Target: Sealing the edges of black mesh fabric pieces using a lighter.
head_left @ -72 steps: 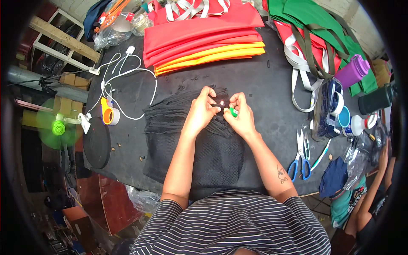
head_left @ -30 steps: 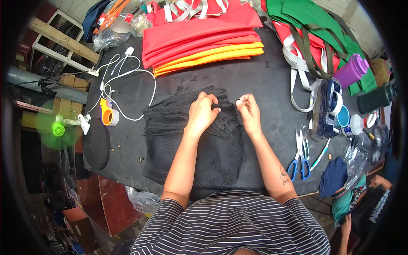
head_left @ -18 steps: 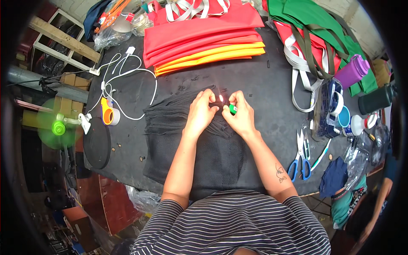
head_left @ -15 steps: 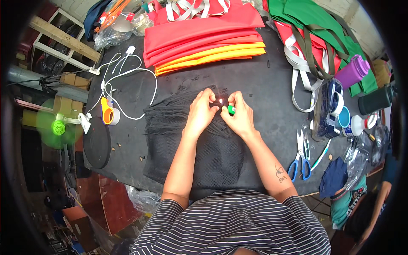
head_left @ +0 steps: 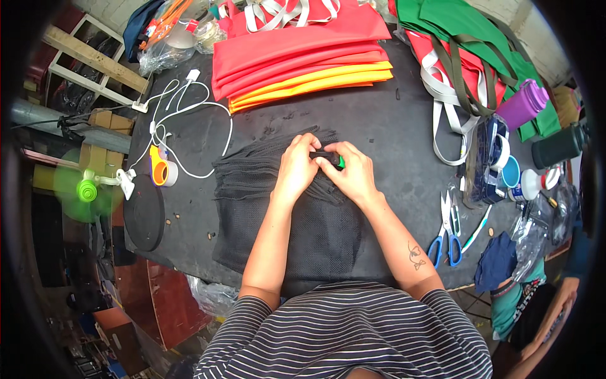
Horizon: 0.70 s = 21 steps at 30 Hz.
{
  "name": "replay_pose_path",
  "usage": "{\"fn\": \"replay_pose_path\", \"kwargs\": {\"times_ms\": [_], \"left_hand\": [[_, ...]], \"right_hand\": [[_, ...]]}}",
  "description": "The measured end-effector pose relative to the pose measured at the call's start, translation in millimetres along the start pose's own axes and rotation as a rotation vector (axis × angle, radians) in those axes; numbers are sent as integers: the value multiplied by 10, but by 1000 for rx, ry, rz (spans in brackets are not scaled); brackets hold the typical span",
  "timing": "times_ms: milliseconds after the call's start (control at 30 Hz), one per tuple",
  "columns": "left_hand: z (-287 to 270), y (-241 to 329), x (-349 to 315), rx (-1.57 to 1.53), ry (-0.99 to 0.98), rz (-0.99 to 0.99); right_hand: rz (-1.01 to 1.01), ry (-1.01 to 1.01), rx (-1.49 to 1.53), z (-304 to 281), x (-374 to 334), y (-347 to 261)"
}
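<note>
A stack of black mesh fabric pieces, gathered at the top, lies in front of me on the dark table. Over its upper part, my left hand is closed in a pinch on a small black end that looks like cord or strap; its exact kind is partly hidden by my fingers. Close beside it, my right hand grips a green lighter, mostly covered by the fingers. My right thumb and fingertips press at the black end, nearly touching the left fingertips. No flame shows.
Folded red and orange bags are stacked at the far side. Right: green bags, a purple bottle, blue-handled scissors. Left: a white cable, a tape dispenser, a spinning green fan. Another person's arm shows lower right.
The small bright flame between my hands has gone out. My right hand has closed in toward the left, its thumb and fingers now on the black end.
</note>
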<state>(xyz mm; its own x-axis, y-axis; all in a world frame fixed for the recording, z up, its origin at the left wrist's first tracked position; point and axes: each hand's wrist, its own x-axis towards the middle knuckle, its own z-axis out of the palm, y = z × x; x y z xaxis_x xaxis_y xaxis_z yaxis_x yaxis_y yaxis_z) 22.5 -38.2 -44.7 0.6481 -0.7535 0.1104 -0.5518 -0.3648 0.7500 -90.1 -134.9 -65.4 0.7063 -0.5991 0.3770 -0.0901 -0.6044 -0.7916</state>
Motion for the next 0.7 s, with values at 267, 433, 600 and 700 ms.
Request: {"fn": "replay_pose_path", "kwargs": {"times_ms": [267,433,600,700], "left_hand": [[60,110,-51,443,-24,174],[0,71,-27,397,-34,207],[-34,99,4,327,-156,100],[-60,112,-5,262,-180,116]], "right_hand": [[25,-64,57,24,-35,140],[308,28,217,-299,36,194],[484,61,483,-331,-54,476],[475,62,492,-266,-131,465]]}}
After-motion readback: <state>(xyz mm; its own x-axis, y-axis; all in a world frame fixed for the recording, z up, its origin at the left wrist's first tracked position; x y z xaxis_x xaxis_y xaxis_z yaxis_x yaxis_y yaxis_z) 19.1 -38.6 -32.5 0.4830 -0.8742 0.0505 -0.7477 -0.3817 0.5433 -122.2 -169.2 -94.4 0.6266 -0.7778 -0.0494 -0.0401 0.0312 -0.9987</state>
